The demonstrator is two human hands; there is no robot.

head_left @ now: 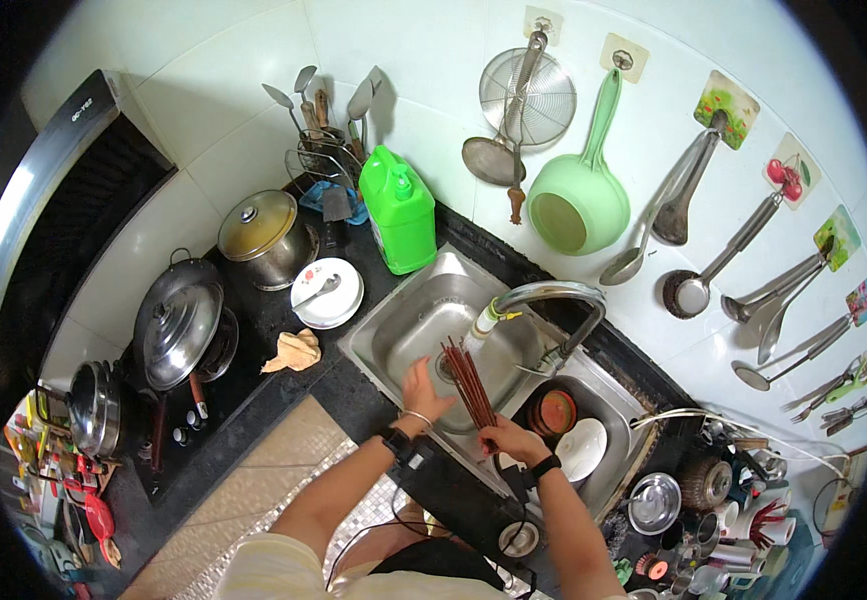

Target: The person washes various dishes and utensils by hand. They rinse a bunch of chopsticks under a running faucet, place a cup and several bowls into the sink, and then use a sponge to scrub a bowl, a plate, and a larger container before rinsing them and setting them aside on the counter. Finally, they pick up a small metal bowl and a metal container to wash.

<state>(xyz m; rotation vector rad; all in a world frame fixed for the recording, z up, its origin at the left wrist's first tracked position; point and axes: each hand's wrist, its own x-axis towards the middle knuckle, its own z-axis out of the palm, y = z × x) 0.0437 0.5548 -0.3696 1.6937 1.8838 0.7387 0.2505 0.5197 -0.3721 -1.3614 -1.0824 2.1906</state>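
A bundle of reddish-brown chopsticks (466, 385) slants up over the near side of the sink, their far ends fanned out below the faucet. My right hand (511, 440) is wrapped round their lower ends. Close by on the left, my left hand (423, 392) is held with its fingers apart and nothing in it, above the edge of the left sink basin (393, 318). The curved faucet (553, 292) ends in a white and yellow nozzle (483, 322) just beyond the chopstick tips. Whether water is running I cannot make out.
The right basin holds a reddish-brown bowl (553, 411) and a white bowl (581, 450). A green jug (397, 215) stands behind the sink. White plates (327, 305) and a tan cloth (294, 350) lie to the left, near a lidded wok (181, 335). Cups and dishes crowd the right counter.
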